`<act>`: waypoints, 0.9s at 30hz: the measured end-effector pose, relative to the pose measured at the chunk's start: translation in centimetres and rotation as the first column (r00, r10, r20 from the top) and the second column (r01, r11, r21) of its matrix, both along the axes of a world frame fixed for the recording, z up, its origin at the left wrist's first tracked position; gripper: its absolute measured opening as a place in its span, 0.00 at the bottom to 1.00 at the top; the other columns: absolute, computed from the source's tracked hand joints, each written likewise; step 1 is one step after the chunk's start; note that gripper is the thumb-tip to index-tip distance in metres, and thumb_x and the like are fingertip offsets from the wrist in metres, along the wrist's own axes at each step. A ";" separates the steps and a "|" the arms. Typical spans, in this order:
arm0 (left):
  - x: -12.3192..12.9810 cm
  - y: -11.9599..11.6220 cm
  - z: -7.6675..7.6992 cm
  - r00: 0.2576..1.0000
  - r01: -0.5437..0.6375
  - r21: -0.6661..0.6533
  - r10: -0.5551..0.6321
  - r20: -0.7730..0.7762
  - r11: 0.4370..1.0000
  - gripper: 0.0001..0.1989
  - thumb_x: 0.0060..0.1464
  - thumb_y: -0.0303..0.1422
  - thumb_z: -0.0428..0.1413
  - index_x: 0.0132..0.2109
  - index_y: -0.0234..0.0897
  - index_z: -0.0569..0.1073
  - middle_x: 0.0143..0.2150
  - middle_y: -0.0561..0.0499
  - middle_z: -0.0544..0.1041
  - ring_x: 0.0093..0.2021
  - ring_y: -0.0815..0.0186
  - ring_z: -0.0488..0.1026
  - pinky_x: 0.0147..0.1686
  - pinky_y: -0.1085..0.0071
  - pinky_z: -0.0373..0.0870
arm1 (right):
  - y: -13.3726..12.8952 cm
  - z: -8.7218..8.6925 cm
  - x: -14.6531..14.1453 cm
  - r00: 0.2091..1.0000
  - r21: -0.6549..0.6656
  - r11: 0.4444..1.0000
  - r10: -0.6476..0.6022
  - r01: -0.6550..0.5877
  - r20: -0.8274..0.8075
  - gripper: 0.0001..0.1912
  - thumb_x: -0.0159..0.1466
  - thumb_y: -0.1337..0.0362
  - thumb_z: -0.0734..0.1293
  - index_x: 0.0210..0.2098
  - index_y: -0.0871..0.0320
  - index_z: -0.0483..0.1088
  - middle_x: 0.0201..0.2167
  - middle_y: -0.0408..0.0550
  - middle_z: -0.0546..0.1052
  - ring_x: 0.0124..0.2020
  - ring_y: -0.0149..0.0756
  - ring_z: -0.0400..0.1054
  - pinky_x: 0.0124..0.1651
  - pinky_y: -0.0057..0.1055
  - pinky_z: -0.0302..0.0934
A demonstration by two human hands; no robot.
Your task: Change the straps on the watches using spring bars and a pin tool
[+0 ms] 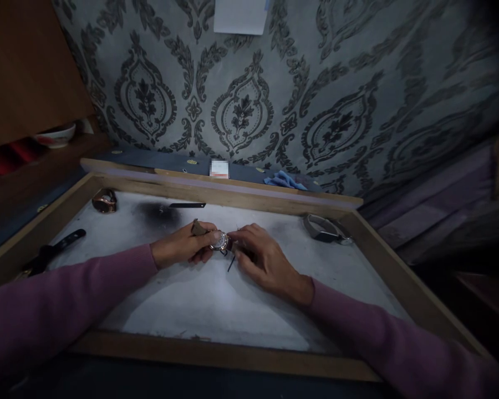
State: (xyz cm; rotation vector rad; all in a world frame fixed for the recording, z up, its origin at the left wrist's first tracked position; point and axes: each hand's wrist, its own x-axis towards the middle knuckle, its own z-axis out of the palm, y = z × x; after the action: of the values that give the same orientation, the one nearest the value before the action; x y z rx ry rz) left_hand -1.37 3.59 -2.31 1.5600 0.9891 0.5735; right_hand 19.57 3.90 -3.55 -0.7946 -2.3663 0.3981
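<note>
My left hand (195, 243) is closed around a wristwatch (219, 240) with a pale round dial and a shiny metal case. The thumb presses on the edge of the dial. A brown strap piece (198, 228) sticks up over the fingers. At the right side of the case, the bent fingers of my right hand (263, 254) are drawn together by the watch. What they pinch is small and partly hidden. Just below those fingertips shows a thin dark rod (232, 262); whether it is held or lying there, I cannot tell.
A shallow wooden-framed tray (183, 185) with a white bottom surrounds both hands. Inside lie a rose-gold watch (104, 201), a black-strapped watch (52, 252), a dark flat blade (187, 205) and a grey-banded watch (322, 228). Behind the frame are a blue cloth (285, 180) and a small white box (219, 168).
</note>
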 end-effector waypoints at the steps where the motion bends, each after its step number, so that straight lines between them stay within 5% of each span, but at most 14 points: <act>1: 0.0 0.0 0.0 1.000 -0.004 -0.002 0.004 0.001 1.000 0.22 0.55 0.52 0.48 0.28 0.37 0.63 0.18 0.57 0.65 0.16 0.75 0.58 0.17 0.77 0.54 | -0.1 0.0 -0.1 1.000 0.004 1.000 0.019 -0.019 0.022 0.12 0.62 0.64 0.62 0.45 0.61 0.68 0.34 0.51 0.73 0.37 0.41 0.64 0.40 0.39 0.59; 7: 0.0 -0.1 0.2 1.000 0.006 -0.018 -0.006 0.001 1.000 0.22 0.55 0.52 0.48 0.28 0.37 0.63 0.17 0.58 0.64 0.16 0.75 0.58 0.17 0.77 0.54 | 0.2 -0.8 0.0 0.998 0.064 0.998 0.001 -0.006 0.071 0.13 0.66 0.55 0.63 0.40 0.59 0.69 0.31 0.49 0.73 0.33 0.38 0.63 0.37 0.35 0.58; 19: 0.0 -0.1 0.1 1.000 -0.001 -0.015 0.001 0.001 1.000 0.20 0.56 0.50 0.48 0.29 0.37 0.63 0.18 0.58 0.64 0.16 0.75 0.58 0.16 0.78 0.53 | 0.1 -0.6 0.0 0.998 0.058 0.998 0.023 -0.026 0.050 0.07 0.66 0.64 0.63 0.37 0.60 0.70 0.29 0.50 0.72 0.33 0.38 0.63 0.37 0.35 0.59; 27: -0.1 -0.1 -0.2 1.000 0.020 -0.002 -0.020 -0.001 1.000 0.22 0.56 0.53 0.48 0.30 0.37 0.64 0.18 0.58 0.65 0.17 0.74 0.59 0.16 0.77 0.54 | 0.2 -0.3 0.2 0.994 -0.070 0.994 0.074 -0.080 -0.086 0.11 0.67 0.71 0.57 0.43 0.60 0.70 0.32 0.50 0.73 0.33 0.35 0.67 0.36 0.32 0.63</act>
State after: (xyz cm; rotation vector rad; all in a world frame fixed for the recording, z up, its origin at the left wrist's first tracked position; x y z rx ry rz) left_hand -1.49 3.52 -2.52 1.5669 0.9733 0.5577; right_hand 19.81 4.09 -3.83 -0.7075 -2.3203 0.5429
